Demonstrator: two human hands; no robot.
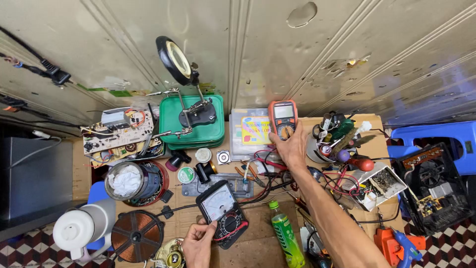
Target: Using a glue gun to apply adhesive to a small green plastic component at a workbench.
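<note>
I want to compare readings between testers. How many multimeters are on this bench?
2. An orange digital multimeter stands at the back of the bench, under the right hand. A black analog multimeter lies at the front, touched by the left hand. Clutter may hide others.

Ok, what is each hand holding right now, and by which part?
The right hand grips the orange digital multimeter at its lower end, near the dial. The left hand holds the black analog multimeter by its lower left edge.
</note>
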